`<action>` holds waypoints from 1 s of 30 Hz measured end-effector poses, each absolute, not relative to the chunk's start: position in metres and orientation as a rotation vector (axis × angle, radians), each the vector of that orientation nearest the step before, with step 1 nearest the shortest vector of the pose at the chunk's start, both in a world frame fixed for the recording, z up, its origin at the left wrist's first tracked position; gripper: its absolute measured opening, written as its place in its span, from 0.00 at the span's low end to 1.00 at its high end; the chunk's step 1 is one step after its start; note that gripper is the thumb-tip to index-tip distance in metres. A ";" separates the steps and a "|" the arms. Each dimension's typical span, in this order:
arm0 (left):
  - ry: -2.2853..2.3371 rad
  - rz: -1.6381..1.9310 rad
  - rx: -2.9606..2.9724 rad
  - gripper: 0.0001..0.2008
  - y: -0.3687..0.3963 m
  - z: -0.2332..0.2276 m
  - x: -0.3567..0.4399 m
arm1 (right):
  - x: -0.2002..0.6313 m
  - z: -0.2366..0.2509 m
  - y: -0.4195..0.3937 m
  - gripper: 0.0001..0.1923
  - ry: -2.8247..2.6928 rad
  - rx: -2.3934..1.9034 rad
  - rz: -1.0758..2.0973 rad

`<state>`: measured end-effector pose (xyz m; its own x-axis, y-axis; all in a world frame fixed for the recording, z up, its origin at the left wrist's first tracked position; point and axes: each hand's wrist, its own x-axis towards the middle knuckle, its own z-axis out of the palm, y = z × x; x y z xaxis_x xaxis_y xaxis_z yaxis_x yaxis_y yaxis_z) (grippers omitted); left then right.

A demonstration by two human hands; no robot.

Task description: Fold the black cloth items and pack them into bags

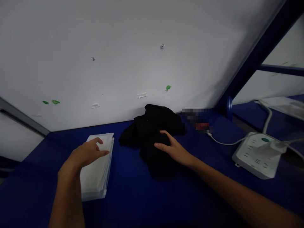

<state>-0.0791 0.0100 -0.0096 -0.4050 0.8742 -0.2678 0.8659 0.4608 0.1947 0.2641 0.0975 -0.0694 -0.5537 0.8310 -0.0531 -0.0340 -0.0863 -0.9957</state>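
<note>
Dark folds of black cloth (161, 118), perhaps a garment, lie bunched on the blue desk (125, 177) near the wall. Its nearer part is gripped by my right hand (172, 147), thumb on top and fingers partly hidden behind the fabric. To the left is a flat stack of frosted, translucent zip bags (95, 177). Over this stack hovers my left hand (89, 152), thumb and fingers apart with nothing between them; whether it touches the top bag I cannot tell.
A white power strip (256, 155) with a plugged-in charger stands on the right, its white cable (225, 144) running to a pixelated item (201, 125) near the wall. Behind the desk rises a white wall (118, 63). A dark blue metal post (251, 53) slants at the right.
</note>
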 end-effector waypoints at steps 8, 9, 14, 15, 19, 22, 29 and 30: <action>2.204 0.139 1.480 0.29 0.010 -0.016 -0.077 | 0.265 -0.067 0.097 0.27 -1.540 -0.870 1.749; 2.202 0.158 1.513 0.28 0.010 -0.014 -0.075 | 0.265 -0.067 0.097 0.27 -1.541 -0.865 1.747; 2.201 0.480 1.862 0.21 0.012 0.001 -0.054 | 0.266 -0.067 0.100 0.28 -1.513 -0.845 1.792; 2.194 0.567 1.922 0.21 0.013 0.002 -0.046 | 0.267 -0.066 0.100 0.28 -1.500 -0.840 1.815; 2.032 0.788 2.095 0.19 0.018 -0.002 -0.006 | 0.278 -0.059 0.097 0.27 -1.378 -0.787 2.015; 1.813 0.811 2.121 0.21 0.019 -0.011 0.027 | 0.288 -0.056 0.089 0.24 -1.255 -0.757 2.190; 1.479 0.916 1.978 0.19 0.013 -0.022 0.069 | 0.296 -0.052 0.081 0.25 -1.260 -0.619 2.392; 1.454 0.933 1.961 0.19 0.013 -0.022 0.070 | 0.295 -0.051 0.082 0.23 -1.310 -0.596 2.419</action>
<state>0.0698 0.0129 -0.0223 0.1859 0.9579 0.2188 0.5981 -0.2870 0.7483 0.2947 0.0816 -0.0515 -0.8599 0.4677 -0.2046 -0.0841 -0.5251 -0.8469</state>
